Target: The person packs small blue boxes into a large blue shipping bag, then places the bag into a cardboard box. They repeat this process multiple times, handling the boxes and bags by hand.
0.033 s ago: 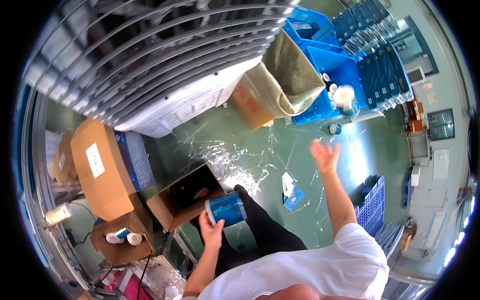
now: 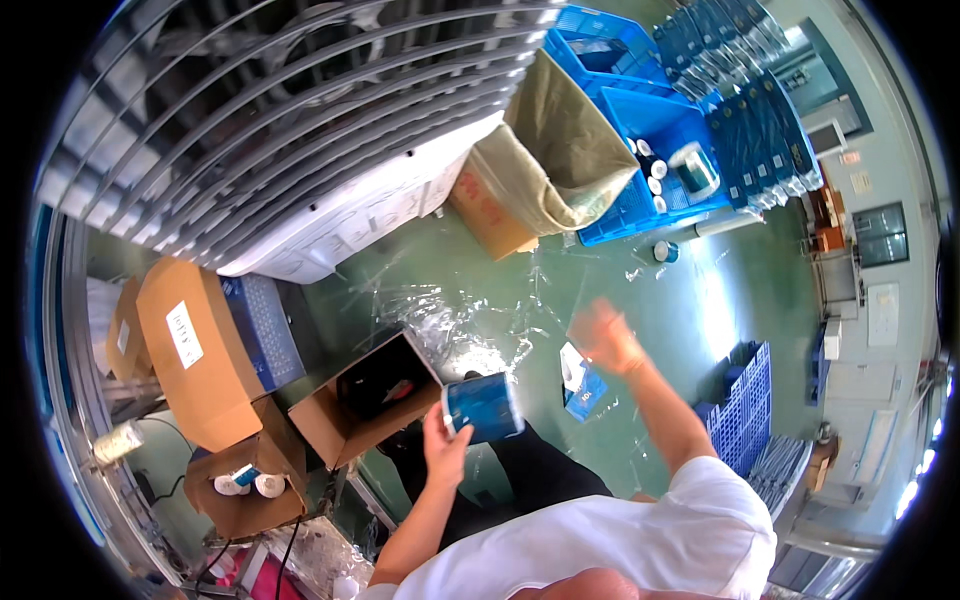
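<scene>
My left hand (image 2: 444, 450) is closed round the near side of a blue-wrapped roll (image 2: 484, 407) with a pale rim, held above my dark-trousered legs. Just beyond it stands an open cardboard box (image 2: 330, 412) with dark contents. My right hand (image 2: 603, 338) reaches forward over the floor, blurred by motion, its fingers seemingly apart and nothing visible in them. Beneath that hand lies a blue and white printed sheet (image 2: 582, 390). A pale, blue-green roll (image 2: 693, 172) rests in the blue crate (image 2: 620, 228) at the far right, beside several white-ended rolls (image 2: 652, 168).
Clear plastic film (image 2: 470, 350) litters the green floor, and a small blue-and-white roll (image 2: 666, 251) lies near the crate. A lined carton (image 2: 490, 210) stands by a large wire grille (image 2: 330, 90). Several cartons (image 2: 195, 350) are at left; a blue pallet (image 2: 742, 410) stands at right.
My right hand has drawn back leftward and toward me. The left hand has shifted right with the blue-wrapped roll. A blurred pale thing over the crate's near edge now rests inside as a roll.
</scene>
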The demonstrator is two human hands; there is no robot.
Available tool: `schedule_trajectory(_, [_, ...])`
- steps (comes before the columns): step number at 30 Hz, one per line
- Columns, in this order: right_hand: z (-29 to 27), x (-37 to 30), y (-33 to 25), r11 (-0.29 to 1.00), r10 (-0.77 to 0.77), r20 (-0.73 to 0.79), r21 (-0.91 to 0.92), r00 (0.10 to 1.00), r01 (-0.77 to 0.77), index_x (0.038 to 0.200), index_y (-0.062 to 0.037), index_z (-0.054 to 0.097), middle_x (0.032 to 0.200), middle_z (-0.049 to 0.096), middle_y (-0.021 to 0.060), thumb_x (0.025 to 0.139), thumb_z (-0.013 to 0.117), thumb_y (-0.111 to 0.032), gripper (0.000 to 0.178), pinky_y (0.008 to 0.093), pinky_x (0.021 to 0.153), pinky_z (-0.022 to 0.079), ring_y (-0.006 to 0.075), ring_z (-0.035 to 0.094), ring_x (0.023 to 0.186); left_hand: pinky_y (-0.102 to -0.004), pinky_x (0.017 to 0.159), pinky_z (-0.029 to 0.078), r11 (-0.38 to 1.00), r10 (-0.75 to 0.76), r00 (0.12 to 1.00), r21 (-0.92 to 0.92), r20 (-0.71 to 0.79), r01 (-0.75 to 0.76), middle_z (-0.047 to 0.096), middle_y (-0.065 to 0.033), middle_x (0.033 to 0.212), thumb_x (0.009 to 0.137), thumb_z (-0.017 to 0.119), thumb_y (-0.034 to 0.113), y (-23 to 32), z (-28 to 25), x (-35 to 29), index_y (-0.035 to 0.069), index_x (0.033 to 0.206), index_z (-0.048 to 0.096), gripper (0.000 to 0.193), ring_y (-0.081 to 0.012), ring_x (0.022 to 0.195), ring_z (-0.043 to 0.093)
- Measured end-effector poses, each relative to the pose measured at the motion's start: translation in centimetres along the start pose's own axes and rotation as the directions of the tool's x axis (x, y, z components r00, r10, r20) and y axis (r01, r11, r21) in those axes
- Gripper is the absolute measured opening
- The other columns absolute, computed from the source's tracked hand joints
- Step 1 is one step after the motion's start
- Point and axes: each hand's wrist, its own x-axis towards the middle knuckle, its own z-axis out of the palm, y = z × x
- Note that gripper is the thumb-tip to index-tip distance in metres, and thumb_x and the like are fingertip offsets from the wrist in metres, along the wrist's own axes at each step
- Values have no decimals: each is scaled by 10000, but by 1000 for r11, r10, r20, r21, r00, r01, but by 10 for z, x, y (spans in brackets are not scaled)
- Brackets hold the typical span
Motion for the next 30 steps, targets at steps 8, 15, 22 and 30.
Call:
schedule_trajectory(8, [8,-55,29,949,313,-79,47,946,-310,1299,-178,270,1215,446,81,678,739,-209,779,542,860,412,279,452,1103,-281,828,407,909,-167,944,416,284,35,466,-65,1048,810,584,60,-25,123,36,83,1330,306,590,-146,975,462])
schedule_trajectory(15, [-70,22,-140,814,-203,-294,479,934,327,1309,-134,219,1268,350,188,784,559,-422,689,529,914,368,336,365,1174,-229,755,402,969,3,969,239,-249,58,541,-29,1044,837,565,109,-27,-18,23,54,1133,506,306,-115,957,495])
schedule_trajectory(22, [11,18,52,867,465,200,94,862,-490,1185,-158,420,1130,506,140,861,437,-468,449,491,787,459,305,500,1031,-214,675,409,896,405,138,362,-904,-256,487,-10,799,752,508,-60,38,-302,-6,35,954,493,224,-97,744,475])
schedule_trajectory(30, [213,-33,206,417,900,98,-478,424,-773,1314,-107,300,1256,403,190,888,478,-295,498,585,847,415,349,422,1141,-362,782,450,966,222,-213,185,-952,180,557,-195,1030,629,718,149,46,-561,-4,-21,992,536,440,-304,929,553])
